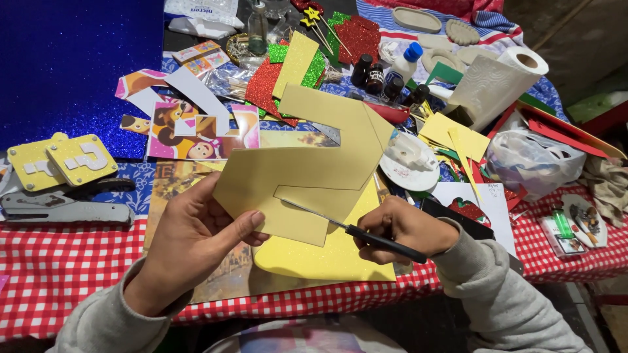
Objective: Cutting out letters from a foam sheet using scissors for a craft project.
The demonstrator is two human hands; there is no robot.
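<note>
My left hand (193,238) pinches the lower left part of a large yellow foam sheet (314,157), thumb on top, holding it up over the table. The sheet is cut into an angular, zigzag outline. My right hand (399,229) grips black-handled scissors (356,232), whose thin blades reach left into a slit in the sheet's lower edge. Under both hands lies another yellow glitter foam piece (327,258) on a printed cartoon sheet (170,189). Both arms wear grey sleeves.
A red-checked tablecloth (59,261) covers the front. A grey stapler-like tool (62,208) and yellow glitter blocks (62,160) lie left, beside a blue glitter sheet (72,65). Red and green foam scraps, small bottles (373,75), a paper towel roll (497,82) and a plastic bag (533,160) crowd the back and right.
</note>
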